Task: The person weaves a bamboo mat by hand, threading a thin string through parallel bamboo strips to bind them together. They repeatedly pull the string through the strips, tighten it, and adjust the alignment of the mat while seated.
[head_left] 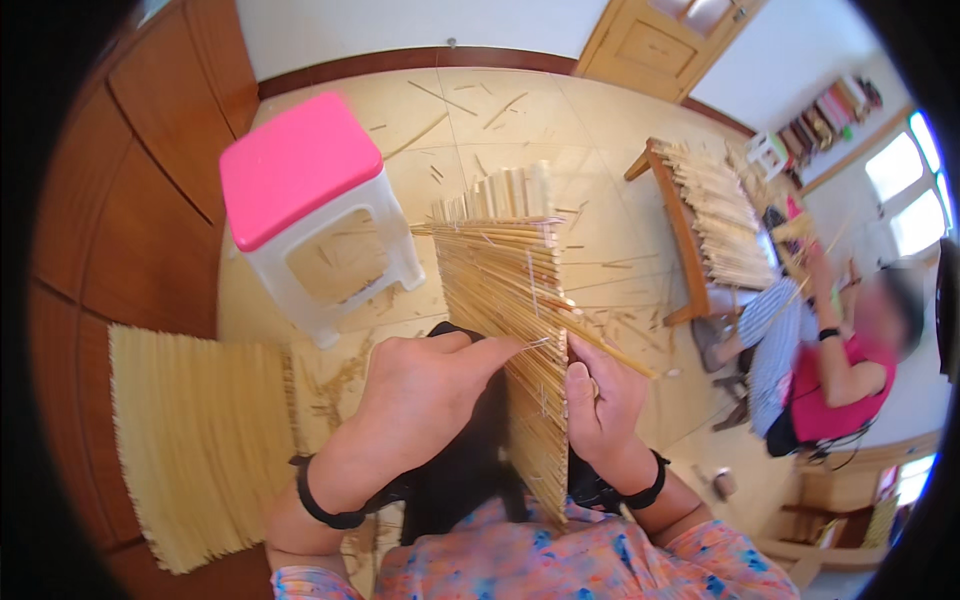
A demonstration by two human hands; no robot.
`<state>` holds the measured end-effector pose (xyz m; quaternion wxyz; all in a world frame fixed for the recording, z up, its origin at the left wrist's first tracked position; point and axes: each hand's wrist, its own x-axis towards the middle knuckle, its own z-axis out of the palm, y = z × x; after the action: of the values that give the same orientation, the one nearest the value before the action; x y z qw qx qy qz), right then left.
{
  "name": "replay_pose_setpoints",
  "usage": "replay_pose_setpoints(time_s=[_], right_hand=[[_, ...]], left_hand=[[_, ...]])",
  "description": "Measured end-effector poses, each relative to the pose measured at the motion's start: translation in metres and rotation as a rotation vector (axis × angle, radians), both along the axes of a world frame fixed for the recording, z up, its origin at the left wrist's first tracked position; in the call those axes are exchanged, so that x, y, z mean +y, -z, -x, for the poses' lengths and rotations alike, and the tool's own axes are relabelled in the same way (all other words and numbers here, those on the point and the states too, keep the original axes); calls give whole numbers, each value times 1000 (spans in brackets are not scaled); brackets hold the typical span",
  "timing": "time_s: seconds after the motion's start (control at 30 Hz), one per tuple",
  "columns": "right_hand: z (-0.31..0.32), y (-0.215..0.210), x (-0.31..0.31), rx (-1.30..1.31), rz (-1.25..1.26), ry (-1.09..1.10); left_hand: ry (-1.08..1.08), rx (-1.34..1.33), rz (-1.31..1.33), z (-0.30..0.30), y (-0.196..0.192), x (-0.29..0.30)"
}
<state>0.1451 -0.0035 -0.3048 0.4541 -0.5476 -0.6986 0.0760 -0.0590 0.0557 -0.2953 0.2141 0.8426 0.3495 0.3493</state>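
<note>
A mat of straw-coloured stalks (pixel 490 265), bound by rows of white thread, slopes from my lap toward the floor in front of me. My left hand (pixel 425 385) comes over its left side, thumb and forefinger pinched together on a short white thread (pixel 538 343) near the right edge. At that right edge my right hand (pixel 608 400) grips the mat, thumb on the near side and other fingers partly hidden behind it. One loose stalk (pixel 625 362) sticks out past the edge above my right hand.
A white stool with a pink seat (pixel 300 165) stands ahead on the left. Another straw mat (pixel 200 440) leans by the brown cabinets (pixel 165 110). Stalk scraps litter the tiled floor (pixel 610 150). At right, a seated person (pixel 835 385) works beside a wooden bench (pixel 690 260) bearing a mat.
</note>
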Motion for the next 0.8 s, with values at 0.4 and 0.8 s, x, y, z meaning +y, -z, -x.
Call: replay_pose_setpoints(time_s=[0.4, 0.8], right_hand=[[7, 54, -9, 606, -32, -292], [-5, 53, -3, 693, 0, -373]], left_hand=[[15, 37, 146, 9, -9, 7], [46, 190, 6, 3, -10, 24]])
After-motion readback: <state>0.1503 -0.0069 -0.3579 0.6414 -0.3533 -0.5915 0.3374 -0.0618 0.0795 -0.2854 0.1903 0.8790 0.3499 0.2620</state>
